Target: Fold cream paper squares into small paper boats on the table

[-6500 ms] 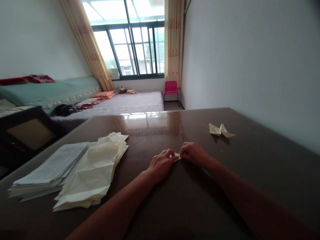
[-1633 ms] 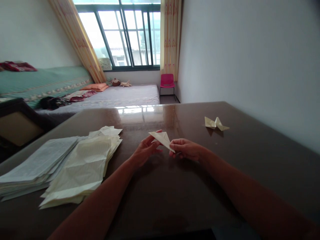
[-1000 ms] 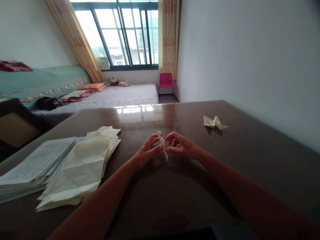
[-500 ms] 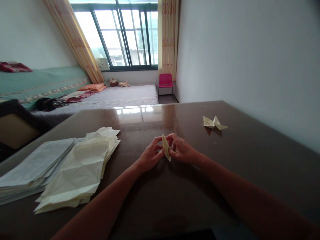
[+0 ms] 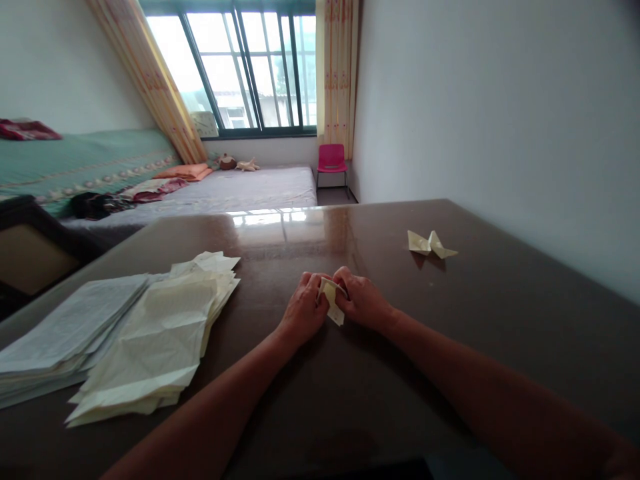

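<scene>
Clearly, both hands were busy with one thing: the left hand (image 5: pixel 303 309) and the right hand (image 5: pixel 364 301) gripped a small folded paper (image 5: pixel 332 293) between them, thumbs on the near face and fingers curled around its sides. The paper sat in the gap between the thumbs, its upper edge bowed and its lower corner pointing down toward the person; whether that corner touched the table (image 5: pixel 330 393) could not be told.

The likeliest trouble lay in that two-sided hold. If one hand pulled harder than the other, the fold could have torn or skewed; thumbs pressed too firmly might have put a crease where none was wanted, and a slack grip could have let the layers spring apart.

To the left, near the left forearm, lay a pile of cream sheets (image 5: pixel 155 333), creased and uneven, against a stack of greyish sheets (image 5: pixel 80 320). An elbow swung outward could have brushed the cream pile and slid its loose upper sheets.

Farther off on the right, well apart from the hands, a winged paper shape (image 5: pixel 425 247) rested on the glossy surface; being so light, it might have shifted in a draught.

Beyond the table stood a bed (image 5: pixel 260 187) and a pink chair (image 5: pixel 333 159).
</scene>
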{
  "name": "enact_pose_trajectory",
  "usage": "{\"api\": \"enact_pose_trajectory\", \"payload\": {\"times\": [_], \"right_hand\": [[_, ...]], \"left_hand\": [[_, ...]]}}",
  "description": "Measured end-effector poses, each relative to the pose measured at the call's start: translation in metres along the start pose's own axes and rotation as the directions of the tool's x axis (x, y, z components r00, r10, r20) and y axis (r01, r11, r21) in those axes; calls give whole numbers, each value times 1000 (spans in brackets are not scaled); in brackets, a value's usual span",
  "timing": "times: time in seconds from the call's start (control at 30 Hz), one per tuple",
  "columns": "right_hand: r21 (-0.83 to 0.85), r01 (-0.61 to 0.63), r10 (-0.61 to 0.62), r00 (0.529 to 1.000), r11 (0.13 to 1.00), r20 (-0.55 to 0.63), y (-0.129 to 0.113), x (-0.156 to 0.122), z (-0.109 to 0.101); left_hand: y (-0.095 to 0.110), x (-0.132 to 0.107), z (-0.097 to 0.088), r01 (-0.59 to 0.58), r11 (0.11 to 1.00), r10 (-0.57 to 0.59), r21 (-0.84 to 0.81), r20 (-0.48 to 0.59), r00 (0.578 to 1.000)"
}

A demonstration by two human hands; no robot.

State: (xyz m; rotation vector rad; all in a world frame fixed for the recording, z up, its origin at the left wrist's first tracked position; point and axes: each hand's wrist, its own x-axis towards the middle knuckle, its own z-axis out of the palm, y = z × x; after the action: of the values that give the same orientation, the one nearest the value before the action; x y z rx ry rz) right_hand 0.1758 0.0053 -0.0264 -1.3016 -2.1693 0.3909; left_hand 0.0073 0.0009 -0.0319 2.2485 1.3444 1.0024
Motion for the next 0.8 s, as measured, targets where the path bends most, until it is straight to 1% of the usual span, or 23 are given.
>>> {"api": "enact_pose_trajectory", "payload": {"times": [0.1,0.17,0.23,0.3,0.4,0.47,0.53,0.67,0.8], "right_hand": [[-55,-62,63,998,997,27,6,1,-2],[-75,-69,74,994,995,77,10,1,-4],[-91,-48,58,992,995,115,13,0,-5],[-72,-3,12,992,997,125,17,0,-8],[23,91,-94,985,996,145,21,1,-12],[78,157,-169,967,985,191,23,3,-17],[107,200,-221,944,974,247,26,4,-23],[105,197,-221,912,975,346,32,4,-35],[81,214,-228,887,973,402,38,3,-43]], "left_hand": [[-5,2,-1,58,998,-58,1,5,998],[-6,2,-2,97,995,-99,38,48,994],[-6,2,-5,98,989,-109,108,98,989],[-6,1,-8,57,985,-78,163,128,989],[-7,0,-16,12,985,-45,173,185,982],[-10,-1,-21,-5,986,-36,164,244,969],[-13,-2,-26,-45,987,-3,156,296,955],[-18,-2,-35,-132,983,79,130,350,933],[-22,-2,-39,-216,969,150,123,401,904]]}}
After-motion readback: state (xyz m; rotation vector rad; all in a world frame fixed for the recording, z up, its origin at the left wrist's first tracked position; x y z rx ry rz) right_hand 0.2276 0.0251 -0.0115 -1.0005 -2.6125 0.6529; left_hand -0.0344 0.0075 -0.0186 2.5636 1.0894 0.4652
